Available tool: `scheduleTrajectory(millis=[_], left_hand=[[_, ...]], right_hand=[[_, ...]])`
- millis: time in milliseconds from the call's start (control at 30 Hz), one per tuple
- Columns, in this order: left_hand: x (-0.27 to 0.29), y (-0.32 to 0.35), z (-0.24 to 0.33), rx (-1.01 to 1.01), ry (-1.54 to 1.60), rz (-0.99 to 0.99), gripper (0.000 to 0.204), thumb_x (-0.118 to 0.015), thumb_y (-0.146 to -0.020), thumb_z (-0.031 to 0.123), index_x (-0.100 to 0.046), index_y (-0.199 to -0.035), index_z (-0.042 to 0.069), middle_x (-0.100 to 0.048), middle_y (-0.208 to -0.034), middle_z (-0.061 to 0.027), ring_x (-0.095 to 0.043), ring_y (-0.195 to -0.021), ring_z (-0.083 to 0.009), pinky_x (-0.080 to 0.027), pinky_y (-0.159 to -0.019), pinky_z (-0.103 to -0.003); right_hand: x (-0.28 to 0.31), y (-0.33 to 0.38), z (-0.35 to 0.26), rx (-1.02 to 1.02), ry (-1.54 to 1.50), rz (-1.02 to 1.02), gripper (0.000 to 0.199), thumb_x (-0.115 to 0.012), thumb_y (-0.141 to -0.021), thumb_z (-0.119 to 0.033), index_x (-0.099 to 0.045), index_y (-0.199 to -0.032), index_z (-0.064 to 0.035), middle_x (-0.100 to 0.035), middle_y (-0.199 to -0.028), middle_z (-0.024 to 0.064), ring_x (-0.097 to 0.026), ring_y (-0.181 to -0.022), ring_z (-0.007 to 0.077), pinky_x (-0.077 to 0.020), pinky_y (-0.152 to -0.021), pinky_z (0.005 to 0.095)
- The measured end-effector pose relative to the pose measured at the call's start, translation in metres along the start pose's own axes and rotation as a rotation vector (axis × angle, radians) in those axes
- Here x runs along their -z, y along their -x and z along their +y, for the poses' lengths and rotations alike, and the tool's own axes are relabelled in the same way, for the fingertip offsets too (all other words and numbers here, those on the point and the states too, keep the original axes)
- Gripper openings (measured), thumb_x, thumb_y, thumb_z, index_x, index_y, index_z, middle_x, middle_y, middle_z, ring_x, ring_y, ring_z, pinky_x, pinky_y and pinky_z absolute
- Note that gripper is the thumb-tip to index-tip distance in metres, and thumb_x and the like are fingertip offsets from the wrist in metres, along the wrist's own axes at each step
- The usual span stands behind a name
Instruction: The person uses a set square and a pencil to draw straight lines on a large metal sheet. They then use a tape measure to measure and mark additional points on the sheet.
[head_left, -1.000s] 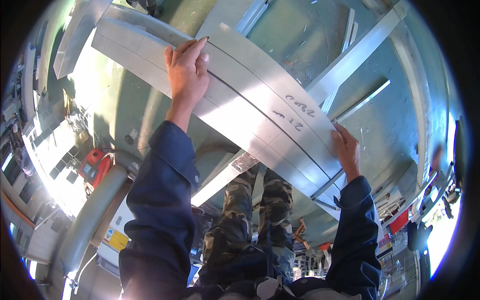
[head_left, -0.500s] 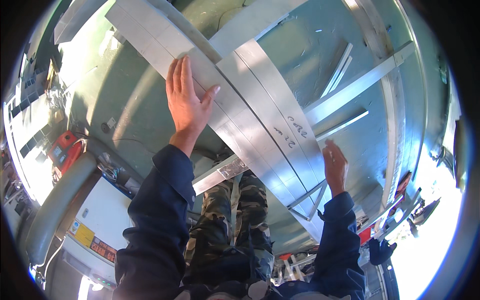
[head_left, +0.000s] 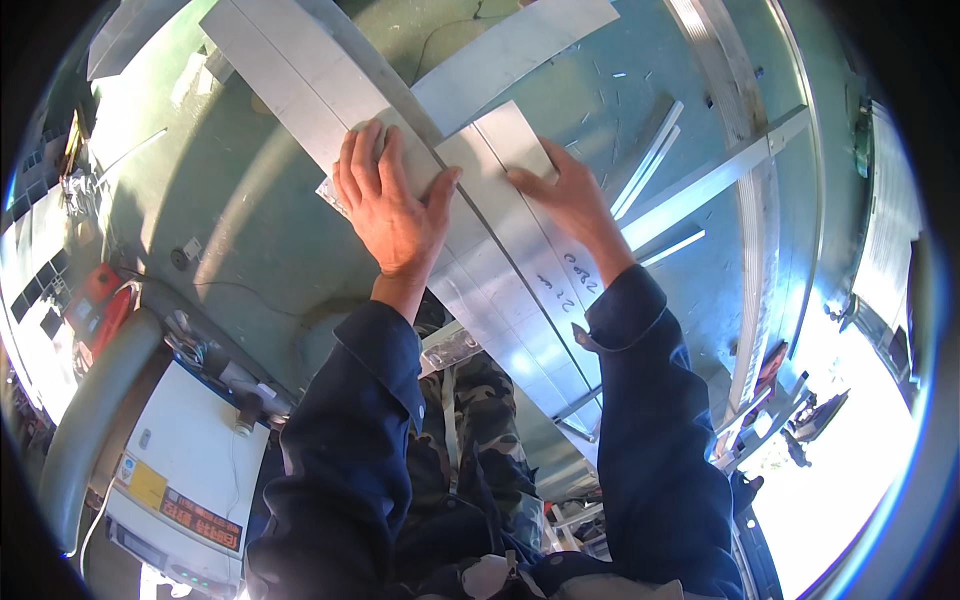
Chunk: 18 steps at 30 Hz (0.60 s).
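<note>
A long silver metal profile [head_left: 290, 60] runs slantwise from the upper left towards my legs. Flush against its right side lies a shorter silver profile [head_left: 490, 150] with dark handwriting on it. My left hand [head_left: 395, 205] rests on top of the long profile, fingers bent and a little apart, the thumb reaching to the seam between the two pieces. At the far end of the shorter profile, my right hand [head_left: 570, 195] grips the corner, thumb on the top face and fingers over the right edge. A thin metal frame [head_left: 580, 410] lies across the near part, partly behind my right sleeve.
A broad metal bar [head_left: 515, 50] crosses behind the profiles. Narrow strips [head_left: 650, 160] and scraps lie on the green floor at right, near a long rail [head_left: 720, 190]. At left stand a white machine [head_left: 195, 440] with a grey hose and a red case [head_left: 95, 300].
My right hand has moved up and left from beside the profile's right edge to grip its far end. My left hand has shifted slightly right and down, its fingers now bent.
</note>
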<state>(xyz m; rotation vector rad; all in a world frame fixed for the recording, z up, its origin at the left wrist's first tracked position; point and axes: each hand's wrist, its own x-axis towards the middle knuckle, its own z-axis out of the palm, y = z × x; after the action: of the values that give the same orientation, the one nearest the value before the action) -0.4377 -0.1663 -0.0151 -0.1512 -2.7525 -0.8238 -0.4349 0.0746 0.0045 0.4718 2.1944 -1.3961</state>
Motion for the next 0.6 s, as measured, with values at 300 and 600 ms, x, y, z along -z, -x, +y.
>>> scheduleTrajectory(millis=[300,600], left_hand=[[0.006,-0.001,0.004,0.027,-0.022,-0.013,0.073,-0.091,-0.087,0.038,-0.063,-0.146,0.005,-0.055,-0.16,-0.0165,-0.046,-0.153,-0.0432,-0.035,-0.128,-0.057],[0.003,-0.001,0.005,0.014,-0.041,-0.009,0.074,-0.088,-0.089,0.042,-0.064,-0.146,0.003,-0.056,-0.16,-0.0173,-0.047,-0.151,-0.0446,-0.037,-0.127,-0.058]], right_hand=[[-0.008,0.012,-0.011,-0.005,0.03,-0.014,0.092,-0.096,-0.086,-0.055,-0.061,-0.152,-0.0004,-0.079,-0.126,0.0181,-0.076,-0.114,0.0268,-0.058,-0.099,0.0393],[0.006,-0.016,0.005,-0.07,-0.185,-0.273,0.088,-0.101,-0.08,-0.03,-0.062,-0.151,0.0012,-0.077,-0.132,0.0148,-0.074,-0.117,0.024,-0.0576,-0.104,0.0383]])
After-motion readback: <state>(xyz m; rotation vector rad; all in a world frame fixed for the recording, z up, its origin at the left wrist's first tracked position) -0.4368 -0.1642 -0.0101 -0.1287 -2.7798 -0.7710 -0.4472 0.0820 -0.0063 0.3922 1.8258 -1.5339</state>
